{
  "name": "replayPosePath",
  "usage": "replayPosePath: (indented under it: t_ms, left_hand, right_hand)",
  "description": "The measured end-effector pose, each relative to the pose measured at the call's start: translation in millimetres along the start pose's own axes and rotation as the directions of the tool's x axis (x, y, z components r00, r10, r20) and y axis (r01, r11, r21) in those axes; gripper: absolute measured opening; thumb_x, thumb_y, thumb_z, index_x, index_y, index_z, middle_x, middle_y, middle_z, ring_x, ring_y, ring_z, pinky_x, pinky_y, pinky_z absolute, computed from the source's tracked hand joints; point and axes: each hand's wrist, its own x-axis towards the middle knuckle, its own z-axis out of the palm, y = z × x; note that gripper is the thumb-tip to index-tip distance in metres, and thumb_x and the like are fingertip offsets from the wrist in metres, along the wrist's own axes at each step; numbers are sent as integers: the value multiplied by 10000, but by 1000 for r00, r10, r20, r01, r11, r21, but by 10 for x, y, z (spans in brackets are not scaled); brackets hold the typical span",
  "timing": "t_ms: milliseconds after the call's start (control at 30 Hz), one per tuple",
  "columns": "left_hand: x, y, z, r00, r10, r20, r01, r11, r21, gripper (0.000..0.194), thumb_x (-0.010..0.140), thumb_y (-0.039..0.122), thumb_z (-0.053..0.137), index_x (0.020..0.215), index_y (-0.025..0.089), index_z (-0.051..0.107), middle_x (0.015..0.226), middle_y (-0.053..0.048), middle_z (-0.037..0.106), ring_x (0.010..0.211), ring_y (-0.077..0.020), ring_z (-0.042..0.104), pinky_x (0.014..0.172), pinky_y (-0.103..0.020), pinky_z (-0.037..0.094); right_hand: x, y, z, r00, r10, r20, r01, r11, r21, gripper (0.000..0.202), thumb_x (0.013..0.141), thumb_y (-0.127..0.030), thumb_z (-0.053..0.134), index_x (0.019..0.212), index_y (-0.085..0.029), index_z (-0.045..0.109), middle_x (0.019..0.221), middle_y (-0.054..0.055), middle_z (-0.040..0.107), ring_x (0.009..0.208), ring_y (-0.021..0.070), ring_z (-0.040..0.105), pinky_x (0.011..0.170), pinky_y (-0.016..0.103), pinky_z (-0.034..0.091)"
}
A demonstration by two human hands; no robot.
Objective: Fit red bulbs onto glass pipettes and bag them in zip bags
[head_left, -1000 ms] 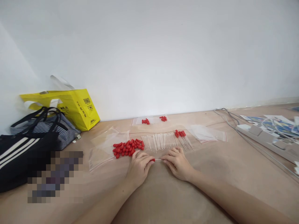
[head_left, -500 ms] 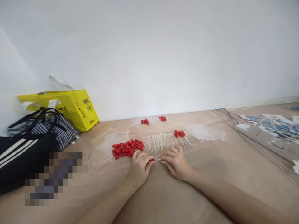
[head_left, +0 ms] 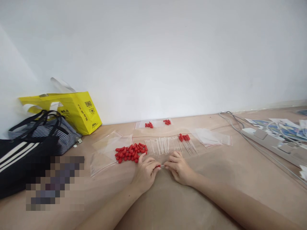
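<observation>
Between its thumb and fingers my left hand pinches a small red piece, mostly covered by the fingertips. My right hand grips a thin white stick, whose end meets the red piece. A pile of red pieces lies just beyond my left hand. Past both hands a row of white sticks is spread side by side. At the row's right end, several sticks carry red tips.
Clear plastic bags lie at the left, and more bags at the right. Against the wall, another bag holds red pieces. A yellow bag and dark bags stand far left. A power strip with cables sits right.
My hands have come closer together, so less of the white stick shows between them. Both have shifted slightly, my left hand to the right and my right hand to the left.
</observation>
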Motion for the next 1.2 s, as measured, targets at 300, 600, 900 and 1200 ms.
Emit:
replayPosePath:
  t_ms: [300, 600, 900, 1200]
  left_hand:
    - [-56, -53, -24, 991, 24, 133, -34, 997, 71, 174, 815, 219, 507, 930, 260, 631, 991, -5, 663, 1055, -233, 521, 975, -588, 165]
    - [-86, -131, -38, 973, -17, 228, 0, 997, 75, 220, 830, 261, 478, 1002, 242, 614, 1114, -39, 601, 1137, -261, 457, 946, -586, 266]
    - [-63, -46, -15, 999, 51, -2, -51, 999, 9, 165, 836, 180, 441, 809, 198, 603, 808, -3, 689, 980, -207, 581, 994, -510, 250]
    - [-37, 84, -41, 979, 138, -153, -133, 990, 40, 167, 841, 171, 420, 774, 198, 571, 712, 13, 684, 857, -179, 634, 1038, -488, 134]
  right_hand:
    - [-54, 42, -53, 994, 67, 91, -70, 997, 23, 165, 821, -243, 491, 871, -244, 648, 792, 28, 596, 806, 160, 473, 763, 349, 353]
    - [-135, 137, -38, 992, 110, 56, -113, 993, 35, 147, 786, -239, 541, 859, -279, 663, 1038, 19, 613, 1052, 194, 478, 872, 390, 392]
    - [-77, 48, 3, 994, 79, -79, -77, 996, 35, 153, 821, -145, 426, 803, -179, 574, 1050, 82, 597, 1062, 190, 478, 877, 388, 419]
    - [-100, 69, 71, 991, 16, -132, -17, 1000, -11, 146, 853, -182, 375, 821, -182, 517, 997, 115, 616, 1039, 182, 519, 917, 425, 373]
